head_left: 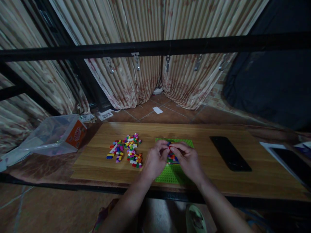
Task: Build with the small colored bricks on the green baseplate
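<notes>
A bright green studded baseplate (167,177) lies on the wooden board, with a patch of multicoloured building bricks (173,159) on its middle. Over that patch my left hand (155,159) and my right hand (188,160) meet, fingertips close together. Both are closed in a pinch around small building bricks (169,145), one dark blue and one red. Which fingers hold which brick is partly hidden. To the left of my left hand, loose building bricks (131,150) of many colours are spread in two clusters.
A black phone-like slab (229,153) lies on the wooden board (97,171) at the right. Left of the board stands a clear plastic box (54,134) with an orange label. A black metal bar (150,48) crosses in front of the curtains (136,84). White papers and another dark slab are far right.
</notes>
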`<state>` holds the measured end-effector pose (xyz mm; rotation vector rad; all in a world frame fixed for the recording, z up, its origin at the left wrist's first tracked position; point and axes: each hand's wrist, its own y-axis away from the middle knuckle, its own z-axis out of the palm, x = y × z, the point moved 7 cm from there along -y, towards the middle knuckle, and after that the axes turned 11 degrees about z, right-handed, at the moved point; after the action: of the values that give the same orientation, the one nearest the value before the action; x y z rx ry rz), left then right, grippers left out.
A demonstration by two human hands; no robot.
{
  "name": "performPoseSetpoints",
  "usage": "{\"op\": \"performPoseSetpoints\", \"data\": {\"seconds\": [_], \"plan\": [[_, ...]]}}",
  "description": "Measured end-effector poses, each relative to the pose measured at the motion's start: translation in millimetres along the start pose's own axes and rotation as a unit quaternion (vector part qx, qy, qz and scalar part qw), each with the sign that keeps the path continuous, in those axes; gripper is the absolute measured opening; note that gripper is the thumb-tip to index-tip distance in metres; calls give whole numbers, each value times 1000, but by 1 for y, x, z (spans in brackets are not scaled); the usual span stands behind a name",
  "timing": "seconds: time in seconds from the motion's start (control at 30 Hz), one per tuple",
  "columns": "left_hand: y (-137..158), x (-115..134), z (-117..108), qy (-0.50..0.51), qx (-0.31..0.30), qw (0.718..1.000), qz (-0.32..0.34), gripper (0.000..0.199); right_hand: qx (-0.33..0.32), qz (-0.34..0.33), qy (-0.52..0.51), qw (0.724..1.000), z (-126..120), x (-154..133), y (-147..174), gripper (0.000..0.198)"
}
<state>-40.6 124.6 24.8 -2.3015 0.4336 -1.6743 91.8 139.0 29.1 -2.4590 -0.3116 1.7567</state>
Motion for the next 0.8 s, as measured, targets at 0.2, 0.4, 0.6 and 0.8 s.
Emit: {"op": "performPoseSetpoints", "data": {"seconds": [0.2,0.4,0.6,0.8], "plan": [[0,-12,5,26,56,997,-45,14,47,-68,105,991,4,-15,4,24],[-2,-26,-7,-1,78,994,-79,17,130,-22,91,987,-25,4,-10,22],[-1,-35,-16,-138,14,987,-86,25,96,48,36,994,-37,28,-24,23],[1,-27,-7,-173,-21,983,-59,30,22,-10,153,988,-6,21,-20,23]]}}
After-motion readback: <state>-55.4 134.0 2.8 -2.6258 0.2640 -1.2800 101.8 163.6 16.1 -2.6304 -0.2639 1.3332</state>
